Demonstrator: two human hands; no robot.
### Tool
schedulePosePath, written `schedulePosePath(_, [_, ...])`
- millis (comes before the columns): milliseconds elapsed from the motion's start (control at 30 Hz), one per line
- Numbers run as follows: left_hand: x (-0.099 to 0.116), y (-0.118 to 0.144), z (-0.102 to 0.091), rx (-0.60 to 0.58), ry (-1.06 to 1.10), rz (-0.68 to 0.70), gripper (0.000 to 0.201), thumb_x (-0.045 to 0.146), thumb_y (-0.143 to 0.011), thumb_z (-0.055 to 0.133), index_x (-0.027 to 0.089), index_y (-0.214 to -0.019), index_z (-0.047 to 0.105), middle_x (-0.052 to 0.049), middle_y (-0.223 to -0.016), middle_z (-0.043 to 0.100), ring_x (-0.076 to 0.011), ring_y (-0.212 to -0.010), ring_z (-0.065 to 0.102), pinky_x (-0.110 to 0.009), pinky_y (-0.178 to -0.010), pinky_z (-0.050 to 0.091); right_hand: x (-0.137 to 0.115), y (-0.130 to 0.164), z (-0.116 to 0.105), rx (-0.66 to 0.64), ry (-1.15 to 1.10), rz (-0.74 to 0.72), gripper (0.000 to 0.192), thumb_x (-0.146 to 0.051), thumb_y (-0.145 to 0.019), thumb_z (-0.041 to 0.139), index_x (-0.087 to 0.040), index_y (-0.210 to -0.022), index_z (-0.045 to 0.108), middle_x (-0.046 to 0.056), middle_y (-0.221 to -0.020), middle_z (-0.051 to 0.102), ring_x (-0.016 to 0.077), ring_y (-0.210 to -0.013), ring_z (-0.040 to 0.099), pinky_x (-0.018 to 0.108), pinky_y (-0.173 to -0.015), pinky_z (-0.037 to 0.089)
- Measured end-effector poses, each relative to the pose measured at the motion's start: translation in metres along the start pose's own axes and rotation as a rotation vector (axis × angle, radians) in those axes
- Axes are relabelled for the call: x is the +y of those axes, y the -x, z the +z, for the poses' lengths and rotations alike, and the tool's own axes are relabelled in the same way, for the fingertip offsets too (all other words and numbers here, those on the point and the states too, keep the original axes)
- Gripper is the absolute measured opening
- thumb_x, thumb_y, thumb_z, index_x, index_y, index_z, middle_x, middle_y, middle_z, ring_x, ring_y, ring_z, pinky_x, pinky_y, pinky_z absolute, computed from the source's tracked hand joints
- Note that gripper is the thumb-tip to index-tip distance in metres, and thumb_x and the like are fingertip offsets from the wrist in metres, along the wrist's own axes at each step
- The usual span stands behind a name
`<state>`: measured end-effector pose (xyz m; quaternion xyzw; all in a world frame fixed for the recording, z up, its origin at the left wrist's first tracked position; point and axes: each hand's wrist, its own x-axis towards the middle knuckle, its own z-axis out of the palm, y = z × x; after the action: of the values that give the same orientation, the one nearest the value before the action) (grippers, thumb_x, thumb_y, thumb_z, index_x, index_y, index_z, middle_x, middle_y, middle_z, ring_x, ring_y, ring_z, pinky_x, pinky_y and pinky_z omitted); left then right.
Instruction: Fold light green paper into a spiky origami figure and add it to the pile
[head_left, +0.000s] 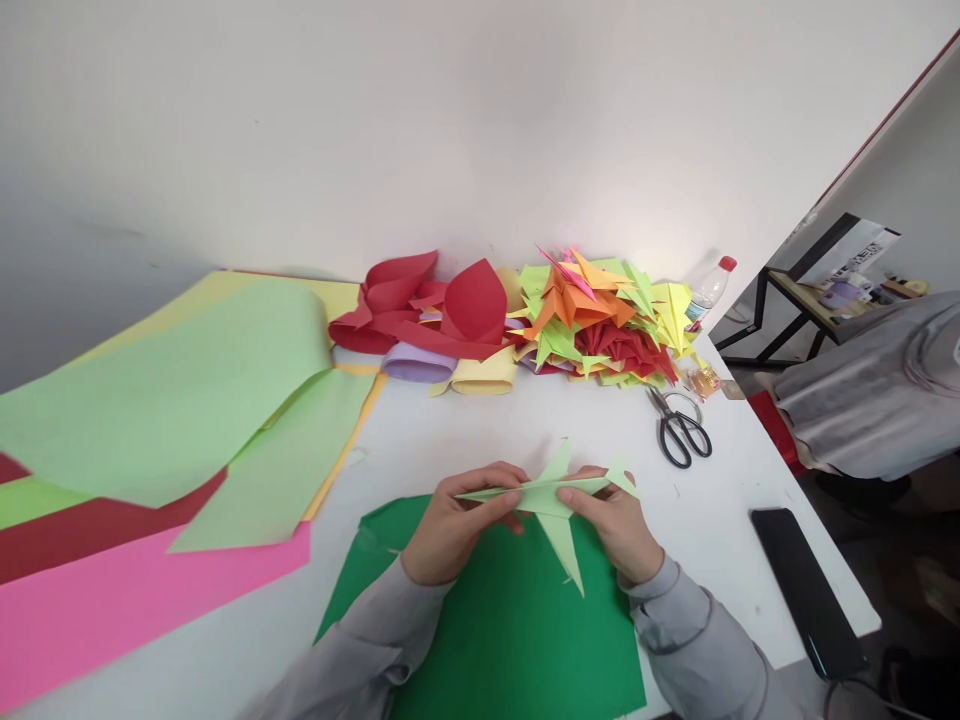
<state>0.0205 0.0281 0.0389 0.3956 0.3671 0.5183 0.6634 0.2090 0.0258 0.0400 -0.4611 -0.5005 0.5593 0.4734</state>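
Observation:
A light green folded paper figure (551, 495) with long pointed flaps is held between both my hands above the white table (465, 430). My left hand (454, 525) pinches its left end, and my right hand (619, 525) pinches its right end. One pointed flap hangs down toward me and another sticks up. Beneath my hands lies a dark green paper sheet (495, 620).
Big light green, yellow, red and pink sheets (165, 440) cover the table's left. Curled red paper (427, 305) and a heap of folded figures (600, 315) lie at the back. Scissors (679, 430), a bottle (709, 290) and a black phone (806, 585) are at the right; a grey-clad person (877, 390) sits beyond.

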Motion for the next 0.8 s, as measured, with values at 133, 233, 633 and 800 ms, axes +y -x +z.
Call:
schedulePosePath(133, [0.0023, -0.0011, -0.0007, 0.045, -0.017, 0.022, 0.023, 0.034, -0.060, 0.084, 0.014, -0.063, 0.073, -0.005, -0.078, 0.064, -0.0142, -0.054, 0.061, -0.026, -0.046, 0.056, 0.0020, -0.0025, -0.0028, 0.036, -0.088, 0.017, 0.016, -0.034, -0.068, 0.079, -0.020, -0.069, 0.073, -0.001, -0.064, 0.064, 0.0136, -0.062, 0.055, 0.027, -0.061, 0.045])
schedulePosePath(233, [0.0027, -0.0013, -0.0025, 0.095, -0.030, 0.028, 0.026, 0.036, -0.058, 0.085, 0.013, -0.062, 0.072, -0.005, -0.079, 0.064, -0.0135, -0.052, 0.060, -0.027, -0.046, 0.056, -0.0004, -0.0031, -0.0035, 0.068, -0.136, 0.015, 0.017, -0.032, -0.066, 0.080, -0.019, -0.064, 0.071, -0.002, -0.059, 0.059, 0.0130, -0.060, 0.052, 0.027, -0.060, 0.044])
schedulePosePath(633, [0.0010, -0.0026, -0.0072, 0.108, -0.006, 0.084, 0.021, 0.031, -0.057, 0.085, 0.015, -0.064, 0.072, -0.005, -0.079, 0.065, -0.0143, -0.052, 0.062, -0.028, -0.044, 0.056, -0.0046, -0.0059, -0.0047, 0.109, -0.192, 0.018, 0.021, -0.032, -0.064, 0.081, -0.018, -0.057, 0.066, -0.003, -0.055, 0.055, 0.0123, -0.058, 0.049, 0.026, -0.056, 0.040])
schedulePosePath(800, [0.0015, -0.0037, -0.0058, 0.123, -0.010, 0.112, 0.021, 0.028, -0.055, 0.086, 0.016, -0.066, 0.073, -0.004, -0.075, 0.066, -0.0148, -0.052, 0.061, -0.028, -0.042, 0.055, -0.0033, -0.0073, -0.0065, 0.156, -0.180, 0.013, 0.023, -0.034, -0.062, 0.082, -0.018, -0.059, 0.066, -0.003, -0.054, 0.054, 0.0118, -0.056, 0.047, 0.026, -0.054, 0.038])
